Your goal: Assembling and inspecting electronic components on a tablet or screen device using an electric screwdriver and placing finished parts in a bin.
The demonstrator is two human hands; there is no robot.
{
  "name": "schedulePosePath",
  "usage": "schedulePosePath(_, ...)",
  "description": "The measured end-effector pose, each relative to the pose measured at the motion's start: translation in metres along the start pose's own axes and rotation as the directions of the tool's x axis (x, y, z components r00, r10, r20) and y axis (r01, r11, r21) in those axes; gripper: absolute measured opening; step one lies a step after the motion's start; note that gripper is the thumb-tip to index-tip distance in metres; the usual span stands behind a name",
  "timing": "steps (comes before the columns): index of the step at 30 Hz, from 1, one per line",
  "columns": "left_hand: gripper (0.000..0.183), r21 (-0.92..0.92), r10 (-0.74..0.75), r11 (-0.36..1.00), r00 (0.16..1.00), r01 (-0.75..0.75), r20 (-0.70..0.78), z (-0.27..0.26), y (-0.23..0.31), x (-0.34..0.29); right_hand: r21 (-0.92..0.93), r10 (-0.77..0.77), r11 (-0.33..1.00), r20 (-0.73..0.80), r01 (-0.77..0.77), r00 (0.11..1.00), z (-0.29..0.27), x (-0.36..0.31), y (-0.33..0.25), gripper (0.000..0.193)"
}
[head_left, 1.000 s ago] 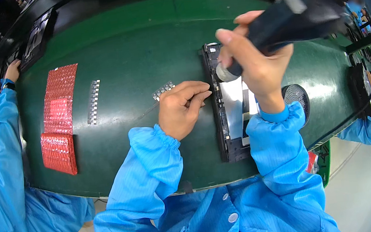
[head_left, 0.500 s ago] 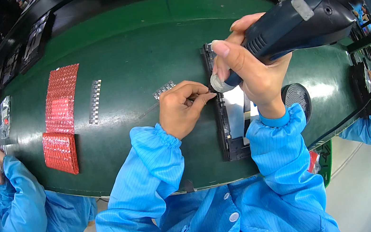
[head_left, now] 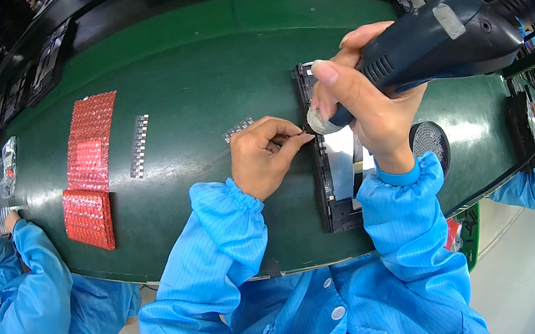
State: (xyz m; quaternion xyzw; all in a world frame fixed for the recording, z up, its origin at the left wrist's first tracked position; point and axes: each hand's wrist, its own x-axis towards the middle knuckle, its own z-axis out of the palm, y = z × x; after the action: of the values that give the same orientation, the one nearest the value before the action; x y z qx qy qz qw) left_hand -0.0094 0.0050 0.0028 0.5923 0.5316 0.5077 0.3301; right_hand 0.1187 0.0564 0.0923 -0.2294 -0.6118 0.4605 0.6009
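Note:
My right hand (head_left: 380, 112) is wrapped around a dark hot-air gun (head_left: 436, 45). The gun's front end, wrapped in something whitish, points down and left at a black-framed device panel (head_left: 342, 214) on the bench. At the panel's left edge, my left hand (head_left: 264, 155) is closed in a pinch on a thin slender tool; its tips sit just beside the gun's front end. Most of that tool is hidden by the fingers, and its exact kind does not show. Behind the left hand lies a small clear strip with dark marks (head_left: 238, 129).
Red bubble-wrap pouches (head_left: 88, 218) and a black-and-white strip (head_left: 139, 147) lie on the green bench (head_left: 178, 76) to the left. A round black mesh-topped object (head_left: 430, 145) sits right of the panel. Co-workers' blue sleeves (head_left: 42, 256) show at both sides.
My right hand and the hot-air gun have shifted slightly right and down. The left hand keeps its pinch at the panel's edge. The co-worker at the left has moved an arm.

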Motion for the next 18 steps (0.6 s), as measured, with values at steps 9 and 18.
schedulePosePath(9, 0.013, -0.026, -0.035, 0.999, 0.999, 0.036, 0.009, 0.0015, -0.0002, -0.0008, 0.042, -0.024, 0.999, 0.021, 0.023, 0.999, -0.0006, -0.0003, 0.0044, 0.032)
schedulePosePath(18, 0.020, 0.002, 0.003, 1.000, 1.000, -0.003, -0.015, 0.0003, -0.0053, -0.0013, 0.027, -0.058, 0.998, 0.031, 0.058, 0.998, 0.0010, 0.0003, 0.0073, 0.032)
